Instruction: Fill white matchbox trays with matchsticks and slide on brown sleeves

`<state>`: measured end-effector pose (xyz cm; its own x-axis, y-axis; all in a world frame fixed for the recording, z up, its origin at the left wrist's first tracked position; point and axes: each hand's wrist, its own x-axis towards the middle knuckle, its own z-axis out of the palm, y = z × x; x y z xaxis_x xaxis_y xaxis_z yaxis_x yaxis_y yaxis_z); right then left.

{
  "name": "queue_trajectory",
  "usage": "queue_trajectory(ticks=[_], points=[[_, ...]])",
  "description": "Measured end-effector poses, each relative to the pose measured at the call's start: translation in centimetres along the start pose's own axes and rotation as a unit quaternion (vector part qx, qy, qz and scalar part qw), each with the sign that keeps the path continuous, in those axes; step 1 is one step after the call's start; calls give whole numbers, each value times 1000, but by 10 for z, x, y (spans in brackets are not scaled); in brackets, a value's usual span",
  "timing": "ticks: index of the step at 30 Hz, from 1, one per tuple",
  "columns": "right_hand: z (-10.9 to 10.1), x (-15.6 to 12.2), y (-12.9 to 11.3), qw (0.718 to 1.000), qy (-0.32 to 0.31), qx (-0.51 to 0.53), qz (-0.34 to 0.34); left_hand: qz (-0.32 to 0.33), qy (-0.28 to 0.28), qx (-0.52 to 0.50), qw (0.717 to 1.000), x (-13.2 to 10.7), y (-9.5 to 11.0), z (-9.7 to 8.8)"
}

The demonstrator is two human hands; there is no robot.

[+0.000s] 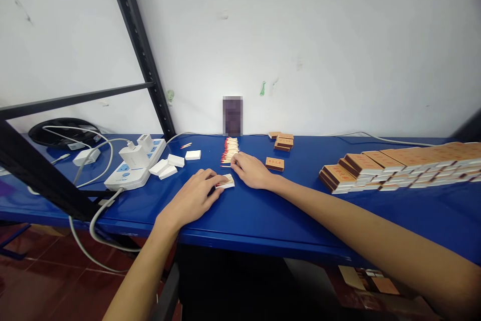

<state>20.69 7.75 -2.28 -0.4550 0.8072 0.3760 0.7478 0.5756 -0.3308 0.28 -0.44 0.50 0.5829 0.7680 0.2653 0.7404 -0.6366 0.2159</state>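
My left hand (195, 196) rests on the blue tabletop, thumb and fingers closed around a small white matchbox tray (229, 181) with some matchsticks in it. Just beyond it lies a column of red-tipped matches (230, 149), heads pointing left. At the near end of that column is my right hand (250, 170), its fingers curled together over a match (226, 166) whose head sticks out to the left. The fingertips themselves are partly hidden. Several empty-looking white trays (167, 167) lie left of my left hand. A closed tan matchbox (274, 164) sits right of my right hand.
A long stack of matchboxes (391, 163) fills the table's right side. More boxes (284, 141) lie near the wall. A power strip (133, 168) with chargers and cables stands at left, beside a black metal shelf post (141, 45). A dark pixelated rectangle (232, 116) is behind the matches.
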Motion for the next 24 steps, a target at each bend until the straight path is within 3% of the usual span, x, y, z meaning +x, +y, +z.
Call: queue_trajectory(ticks=[17, 24], points=[[2, -2, 3, 994, 21, 96, -38, -52, 33, -45, 997, 1, -4, 5], [-12, -10, -11, 982, -53, 127, -127, -80, 59, -83, 992, 1, -5, 5]])
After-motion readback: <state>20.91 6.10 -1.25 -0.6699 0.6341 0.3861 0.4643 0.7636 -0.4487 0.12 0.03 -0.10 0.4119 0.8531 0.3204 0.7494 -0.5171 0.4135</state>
